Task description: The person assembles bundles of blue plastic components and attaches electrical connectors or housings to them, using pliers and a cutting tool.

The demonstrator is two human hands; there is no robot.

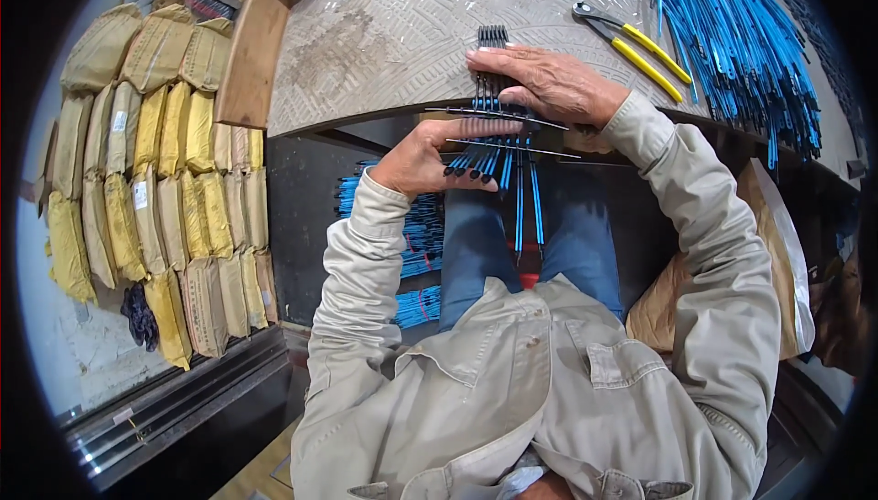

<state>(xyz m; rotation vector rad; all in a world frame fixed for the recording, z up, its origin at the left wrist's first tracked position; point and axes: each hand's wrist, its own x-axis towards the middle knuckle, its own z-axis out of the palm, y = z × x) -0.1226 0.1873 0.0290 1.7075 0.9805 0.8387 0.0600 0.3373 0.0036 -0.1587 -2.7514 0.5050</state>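
A row of thin blue strips with black ends [508,166] runs from the table's front edge down over my lap. My left hand [434,154] is closed around the strips' left side, its index finger stretched across them and the thumb below. My right hand [562,82] lies flat over the upper part, fingers stretched leftward, with the black tips [492,36] showing beyond them on the table. Two thin metal rods [549,152] cross the strips between my hands. Two longer strips [519,212] hang lower. My fingers partly hide where rods and strips meet.
Yellow-handled pliers [651,59] lie right of my right hand, beside a big heap of blue strips [732,43]. Short clear pieces litter the worn tabletop [366,52], bounded left by a wooden board [254,52]. Blue bundles [418,306] sit by my left leg; wrapped packages [165,134] stand far left.
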